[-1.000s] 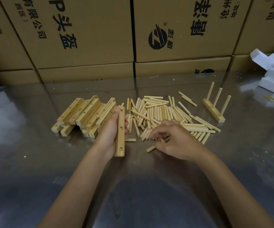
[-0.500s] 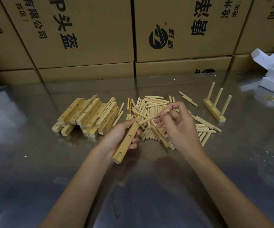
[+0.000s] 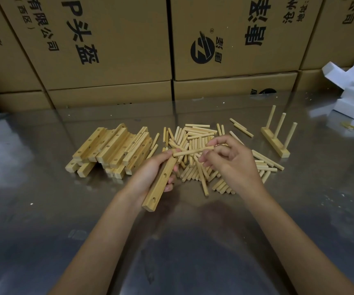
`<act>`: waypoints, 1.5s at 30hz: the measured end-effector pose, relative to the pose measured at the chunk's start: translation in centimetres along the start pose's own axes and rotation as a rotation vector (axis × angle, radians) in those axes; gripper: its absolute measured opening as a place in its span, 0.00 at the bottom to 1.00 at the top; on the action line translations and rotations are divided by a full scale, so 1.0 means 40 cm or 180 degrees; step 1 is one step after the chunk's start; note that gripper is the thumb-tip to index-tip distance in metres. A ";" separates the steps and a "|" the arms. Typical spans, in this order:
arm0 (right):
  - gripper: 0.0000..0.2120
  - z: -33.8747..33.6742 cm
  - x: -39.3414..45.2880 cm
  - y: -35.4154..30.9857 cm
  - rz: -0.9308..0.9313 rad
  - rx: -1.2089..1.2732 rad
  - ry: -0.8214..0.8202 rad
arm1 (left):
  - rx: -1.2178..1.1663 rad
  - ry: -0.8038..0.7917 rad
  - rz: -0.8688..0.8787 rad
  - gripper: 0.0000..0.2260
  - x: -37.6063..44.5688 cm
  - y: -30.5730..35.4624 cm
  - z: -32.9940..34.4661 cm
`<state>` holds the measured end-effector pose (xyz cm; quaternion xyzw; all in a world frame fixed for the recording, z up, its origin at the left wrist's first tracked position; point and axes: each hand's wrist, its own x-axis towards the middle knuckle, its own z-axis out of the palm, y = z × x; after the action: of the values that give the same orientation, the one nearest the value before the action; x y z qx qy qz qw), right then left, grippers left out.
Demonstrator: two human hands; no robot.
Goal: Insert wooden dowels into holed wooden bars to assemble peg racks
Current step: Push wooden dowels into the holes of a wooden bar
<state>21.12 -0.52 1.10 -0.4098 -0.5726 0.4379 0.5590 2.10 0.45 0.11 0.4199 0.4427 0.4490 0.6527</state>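
Off beyond my left hand sits the stack of holed bars, piled together on the counter so the next one is an easy reach. My left hand is curled round one bar, fingers wrapped under it and thumb up near its far end, and I hold it tilted with the drilled face up so I can see the holes; two are open at the near end. I judge the far hole is my target, since that is where the dowel meets the bar. My right hand pinches that dowel at its right end between thumb and fingertips, lying almost level, its left tip touching the bar's top by my left thumb. Under and behind my right hand is the loose heap of dowels, kept close for quick picking. Farther right, past that hand, a finished rack stands with three pegs upright, set aside clear of the work.
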 end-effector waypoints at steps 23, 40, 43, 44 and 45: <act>0.07 0.012 -0.009 0.060 -0.0894 -0.2767 -0.0506 | 0.0607 -0.0006 0.0174 0.14 -0.005 -0.020 0.037; 0.10 0.000 -0.013 0.055 -0.0682 -0.2739 -0.0813 | 0.1546 -0.0030 0.0512 0.14 -0.019 -0.022 0.025; 0.09 -0.007 -0.007 0.051 -0.0278 -0.2276 -0.0999 | 0.1671 -0.0100 0.0620 0.14 -0.016 -0.026 0.026; 0.10 -0.007 -0.007 0.046 -0.0165 -0.2131 -0.1064 | 0.1699 -0.0122 0.0648 0.15 -0.016 -0.028 0.027; 0.11 -0.008 -0.007 0.042 -0.0080 -0.1960 -0.1120 | 0.1721 -0.0149 0.0667 0.15 -0.016 -0.029 0.027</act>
<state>21.39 -0.30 -0.59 -0.4703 -0.7703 0.3017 0.3073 3.25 -0.61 -0.58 0.6323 0.4854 0.3699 0.4772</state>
